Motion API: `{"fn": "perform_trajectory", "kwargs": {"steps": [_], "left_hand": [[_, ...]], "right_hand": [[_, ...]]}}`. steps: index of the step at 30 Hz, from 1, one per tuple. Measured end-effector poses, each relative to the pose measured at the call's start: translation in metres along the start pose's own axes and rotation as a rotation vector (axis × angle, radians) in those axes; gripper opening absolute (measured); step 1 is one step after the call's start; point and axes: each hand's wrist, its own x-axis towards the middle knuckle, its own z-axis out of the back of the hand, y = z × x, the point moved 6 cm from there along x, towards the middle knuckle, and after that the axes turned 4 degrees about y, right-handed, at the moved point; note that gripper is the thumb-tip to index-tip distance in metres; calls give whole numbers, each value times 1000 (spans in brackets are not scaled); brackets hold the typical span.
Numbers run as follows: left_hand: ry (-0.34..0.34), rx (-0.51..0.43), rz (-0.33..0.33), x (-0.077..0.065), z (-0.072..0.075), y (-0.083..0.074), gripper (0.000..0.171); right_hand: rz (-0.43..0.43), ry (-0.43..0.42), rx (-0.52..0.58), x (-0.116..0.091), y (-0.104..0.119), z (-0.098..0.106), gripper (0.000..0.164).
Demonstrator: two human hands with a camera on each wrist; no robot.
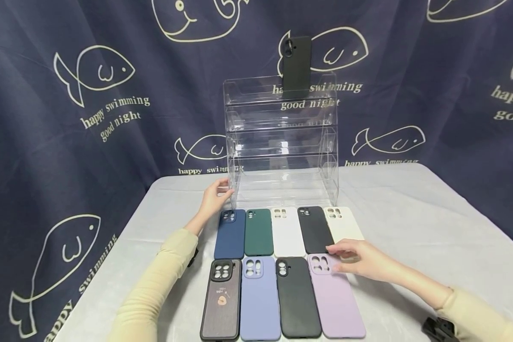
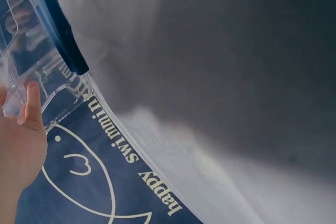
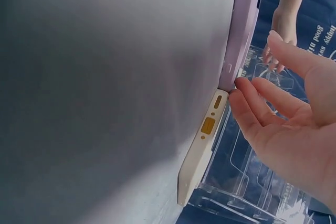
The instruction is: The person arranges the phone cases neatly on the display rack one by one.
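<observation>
My left hand [image 1: 214, 197] touches the lower left side of a clear plastic tiered display rack [image 1: 282, 183]; in the left wrist view a straight finger [image 2: 32, 103] lies along the rack's edge. My right hand [image 1: 363, 259] hovers with parted, loosely bent fingers over the top of a lilac phone case [image 1: 339, 304] and the lower end of a cream phone case [image 1: 346, 225]. Seen from the right wrist, its fingertips [image 3: 233, 94] are right by where these two cases meet, and nothing is between thumb and fingers.
In the back row lie blue [image 1: 230, 237], green [image 1: 259, 235], white [image 1: 289, 235] and black [image 1: 316, 232] cases. A patterned dark case [image 1: 222, 313], a periwinkle case [image 1: 260, 304] and another black case [image 1: 299, 301] lie in front. One black case [image 1: 297, 66] stands on the rack's top tier.
</observation>
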Motion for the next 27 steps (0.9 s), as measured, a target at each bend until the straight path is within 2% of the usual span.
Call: {"fn": "perform_trajectory", "kwargs": {"steps": [10, 18, 20, 27], "left_hand": [[5, -5, 11, 0, 1, 1, 42], [24, -9, 7, 1, -1, 1, 43], [23, -15, 3, 2, -1, 2, 43], [20, -33, -5, 0, 0, 3, 43]], "right_hand": [[-14, 15, -7, -2, 2, -2, 43], [-50, -118, -129, -11, 5, 3, 41], [-60, -108, -138, -11, 5, 1, 43], [-52, 5, -169, -10, 6, -8, 59]]}}
